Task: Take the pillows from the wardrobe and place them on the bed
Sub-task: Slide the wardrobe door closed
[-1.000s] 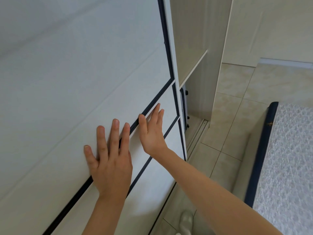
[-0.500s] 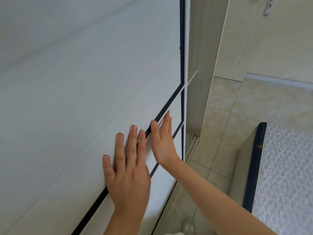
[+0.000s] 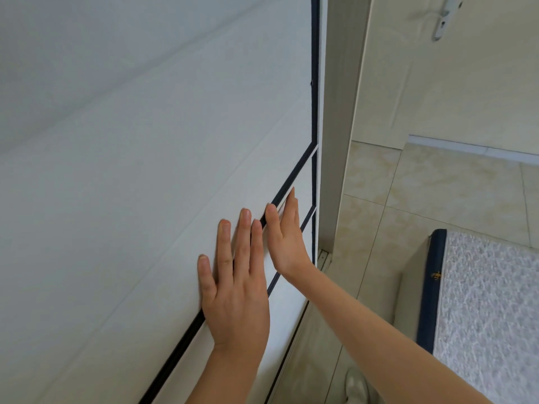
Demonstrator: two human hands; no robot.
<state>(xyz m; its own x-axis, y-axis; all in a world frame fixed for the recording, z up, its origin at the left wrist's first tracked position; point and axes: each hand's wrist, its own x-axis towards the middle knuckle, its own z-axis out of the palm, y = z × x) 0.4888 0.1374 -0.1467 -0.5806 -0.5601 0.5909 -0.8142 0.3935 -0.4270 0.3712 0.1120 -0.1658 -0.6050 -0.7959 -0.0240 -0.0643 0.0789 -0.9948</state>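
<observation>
Both hands (image 3: 262,275) flat on wardrobe door (image 3: 145,185); door upright, shut.

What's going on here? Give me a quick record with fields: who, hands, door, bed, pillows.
who: a person seen from their own head camera
left hand: flat on the sliding wardrobe door, fingers spread
right hand: flat on the same door, nearer its right edge
door: covers the wardrobe opening
bed: lower right, bare mattress
pillows: none in view

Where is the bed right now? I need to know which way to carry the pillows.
In the head view the bed is at lower right, across a strip of tiled floor from the wardrobe door that both hands press.
</observation>
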